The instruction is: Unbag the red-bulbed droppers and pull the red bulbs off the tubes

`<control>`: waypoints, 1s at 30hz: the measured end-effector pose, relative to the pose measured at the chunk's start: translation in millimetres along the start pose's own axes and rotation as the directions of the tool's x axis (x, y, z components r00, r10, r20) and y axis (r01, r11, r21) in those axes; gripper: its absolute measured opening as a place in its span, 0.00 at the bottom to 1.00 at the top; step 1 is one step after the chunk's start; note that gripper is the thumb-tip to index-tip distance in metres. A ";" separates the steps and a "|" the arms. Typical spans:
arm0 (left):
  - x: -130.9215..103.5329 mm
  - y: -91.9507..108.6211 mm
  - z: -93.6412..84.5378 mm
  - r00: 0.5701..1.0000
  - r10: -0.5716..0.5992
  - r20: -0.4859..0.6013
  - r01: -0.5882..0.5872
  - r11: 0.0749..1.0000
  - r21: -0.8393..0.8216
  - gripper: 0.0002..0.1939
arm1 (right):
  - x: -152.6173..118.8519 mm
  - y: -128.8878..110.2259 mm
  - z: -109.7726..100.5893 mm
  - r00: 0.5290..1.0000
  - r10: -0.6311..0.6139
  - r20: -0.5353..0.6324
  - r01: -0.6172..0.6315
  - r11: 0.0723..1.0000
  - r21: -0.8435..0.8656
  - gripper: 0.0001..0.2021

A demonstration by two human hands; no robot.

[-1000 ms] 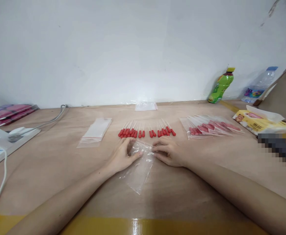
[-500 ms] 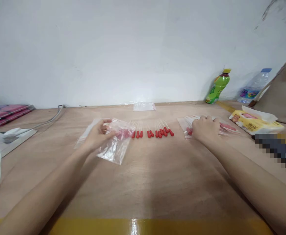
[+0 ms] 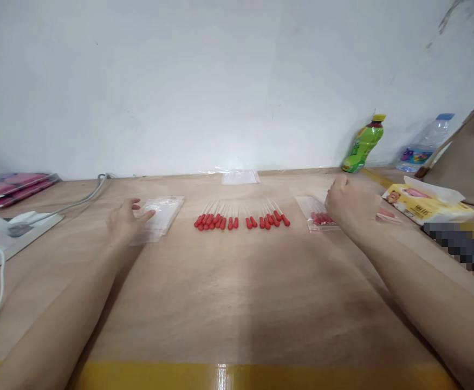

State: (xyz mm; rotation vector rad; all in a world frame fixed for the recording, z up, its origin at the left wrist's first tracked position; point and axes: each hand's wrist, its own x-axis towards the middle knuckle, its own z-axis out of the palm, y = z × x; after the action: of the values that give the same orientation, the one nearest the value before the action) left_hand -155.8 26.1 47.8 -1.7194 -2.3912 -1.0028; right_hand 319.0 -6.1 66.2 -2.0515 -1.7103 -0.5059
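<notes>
My left hand [image 3: 123, 221] is by the left edge of a stack of clear plastic zip bags [image 3: 164, 212], thumb and fingers apart, with nothing seen between them. In the middle lies a row of droppers [image 3: 229, 222] with red bulbs towards me and thin clear stems pointing away. My right hand [image 3: 348, 200], slightly blurred, is curled closed above the right side of the table. Beneath and beside it lies a clear bag [image 3: 305, 208] with red-bulbed droppers inside, partly covered by the hand. Whatever the right fingers hold is hidden.
A small clear bag [image 3: 240, 177] lies by the wall. Right: a green bottle [image 3: 362, 143], a water bottle [image 3: 423, 143], a yellow tissue pack [image 3: 426, 203] and a beige bag [image 3: 466, 157]. Left: a power strip [image 3: 29, 230] with cables and pink packets [image 3: 11, 189].
My left hand has moved left and let go of the clear bag that covered part of the dropper row. More red bulbs now show. My right hand has risen a little and shifted away.
</notes>
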 end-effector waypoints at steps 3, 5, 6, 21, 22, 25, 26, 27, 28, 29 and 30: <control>2.7 -1.4 4.1 0.968 0.176 -0.179 -0.138 0.968 0.210 0.25 | 1.1 -4.9 -15.3 0.971 0.082 -0.226 -0.087 0.996 -0.011 0.15; 2.8 2.7 6.0 0.934 0.250 -0.257 -0.191 0.953 0.234 0.24 | 0.6 -11.1 -24.4 0.956 0.062 -0.286 -0.019 0.989 0.150 0.14; 1.6 7.0 7.0 0.915 0.280 -0.291 -0.218 0.949 0.227 0.23 | -0.6 -15.3 -26.6 0.960 0.053 -0.276 0.027 0.961 0.277 0.13; -146.2 111.0 22.2 0.247 0.959 0.141 -0.738 0.281 -0.613 0.25 | -85.0 -99.6 23.1 0.625 -0.496 0.603 -0.554 0.263 0.790 0.14; -147.7 108.2 25.4 0.233 0.959 0.163 -0.734 0.284 -0.617 0.25 | -85.0 -97.3 21.0 0.602 -0.498 0.624 -0.595 0.242 0.767 0.16; -147.2 101.6 32.4 0.255 0.937 0.237 -0.705 0.348 -0.618 0.26 | -86.0 -90.1 15.9 0.528 -0.513 0.677 -0.700 0.189 0.689 0.26; -146.8 100.8 33.2 0.267 0.927 0.262 -0.692 0.374 -0.618 0.26 | -86.9 -88.5 14.8 0.510 -0.520 0.685 -0.719 0.180 0.671 0.28; -146.9 100.7 33.3 0.277 0.920 0.278 -0.682 0.392 -0.617 0.27 | -87.9 -87.7 14.0 0.495 -0.522 0.694 -0.734 0.177 0.656 0.29; -147.3 101.0 32.8 0.287 0.914 0.287 -0.677 0.405 -0.614 0.26 | -88.8 -87.4 13.4 0.486 -0.519 0.703 -0.745 0.174 0.644 0.30; -148.0 101.6 31.9 0.295 0.910 0.293 -0.677 0.415 -0.608 0.26 | -89.6 -87.7 13.0 0.482 -0.512 0.711 -0.756 0.168 0.633 0.30; -148.8 102.2 30.9 0.304 0.905 0.298 -0.681 0.425 -0.596 0.26 | -90.0 -88.3 12.7 0.481 -0.500 0.720 -0.767 0.157 0.622 0.30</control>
State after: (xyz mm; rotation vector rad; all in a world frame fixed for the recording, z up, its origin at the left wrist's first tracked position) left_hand 0.1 -64.4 15.8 -3.2444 -0.9540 -0.7619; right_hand 216.3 -60.5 15.7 -1.1974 -1.2944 1.7926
